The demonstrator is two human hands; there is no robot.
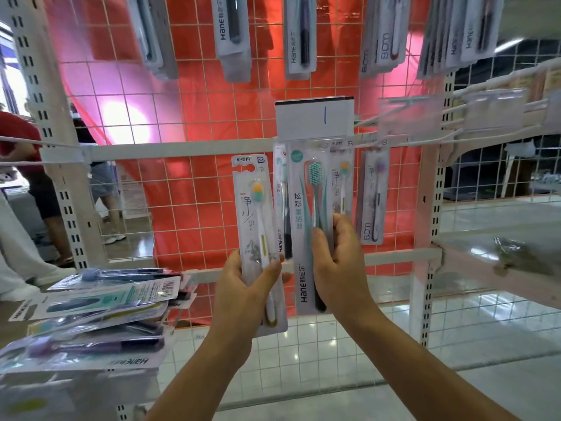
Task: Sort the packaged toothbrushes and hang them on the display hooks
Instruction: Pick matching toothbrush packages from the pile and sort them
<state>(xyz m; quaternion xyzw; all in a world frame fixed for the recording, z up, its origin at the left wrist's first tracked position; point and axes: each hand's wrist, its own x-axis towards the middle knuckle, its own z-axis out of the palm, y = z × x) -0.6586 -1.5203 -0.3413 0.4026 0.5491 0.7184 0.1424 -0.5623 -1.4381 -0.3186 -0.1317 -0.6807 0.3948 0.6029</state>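
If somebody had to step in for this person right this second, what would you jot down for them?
Left hand: grips a yellow-headed toothbrush pack, held upright in front of the rack, on no hook.
Right hand: holds the teal Hane pack, its top up at the hook under the white tag marked 1; whether it is seated on the hook cannot be told.
Done: packs hang along the top row, and a few on the middle hooks, such as a purple-headed pack.
Left: check the teal pack, hang the yellow one, then sort the unsorted pile at lower left.

Red backdrop (pixel 212 192) behind white wire grid (pixel 194 95); glossy tiled floor (pixel 303 354).
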